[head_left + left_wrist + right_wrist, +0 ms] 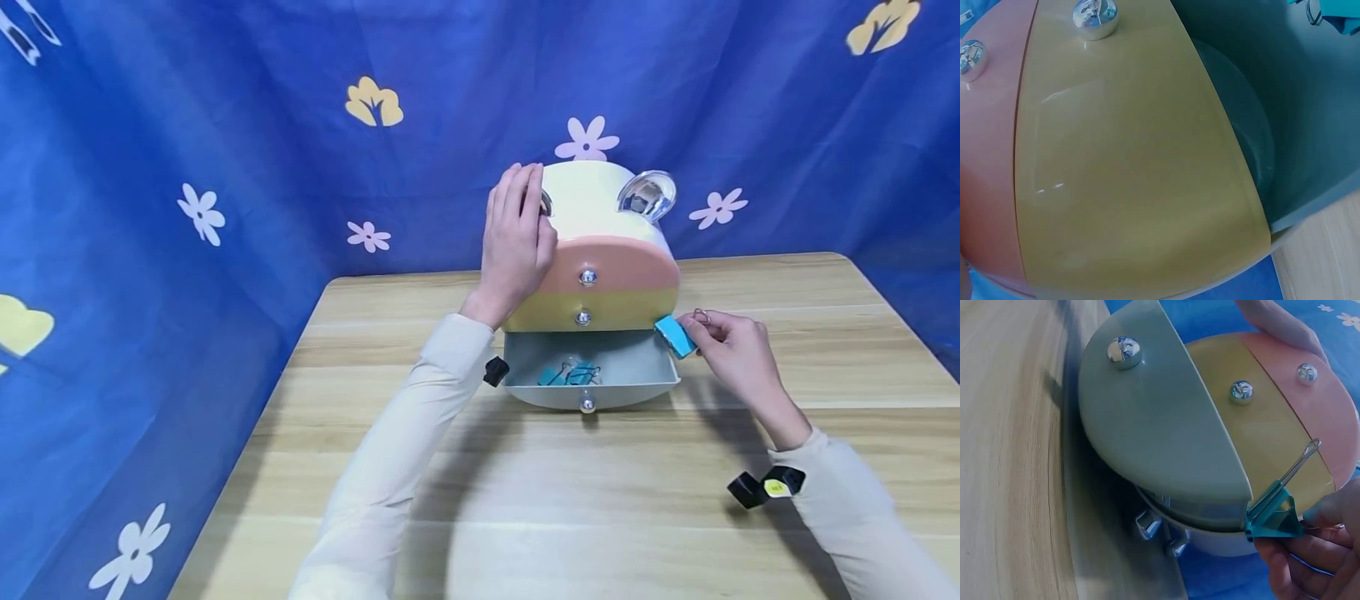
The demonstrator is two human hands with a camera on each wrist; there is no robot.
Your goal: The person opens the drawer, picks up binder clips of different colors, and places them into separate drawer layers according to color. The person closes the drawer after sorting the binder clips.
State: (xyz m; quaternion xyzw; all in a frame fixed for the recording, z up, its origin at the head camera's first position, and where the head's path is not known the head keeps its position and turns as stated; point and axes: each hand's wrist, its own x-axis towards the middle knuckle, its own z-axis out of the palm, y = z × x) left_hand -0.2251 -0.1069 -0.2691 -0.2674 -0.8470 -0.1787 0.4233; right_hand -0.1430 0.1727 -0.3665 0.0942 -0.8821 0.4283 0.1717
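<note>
A small rounded drawer box (592,200) has a white top, a pink drawer, a yellow drawer and a pulled-out grey-green bottom drawer (630,392). My left hand (517,237) rests against the box's upper left side with fingers extended, partly covering a silver ear. Between thumb and fingers, my right hand (731,346) pinches a teal binder clip (1275,515) by a wire handle, beside the right edge of the bottom drawer. Whether the clip touches that edge I cannot tell. Several teal binder clips (577,375) lie inside this drawer.
The box stands on a light wooden table (570,508), near its back edge. A blue curtain (450,50) with flower prints hangs behind and to the left. Round silver knobs (588,404) stick out from the drawer fronts, and another silver ear (648,196) from the upper right.
</note>
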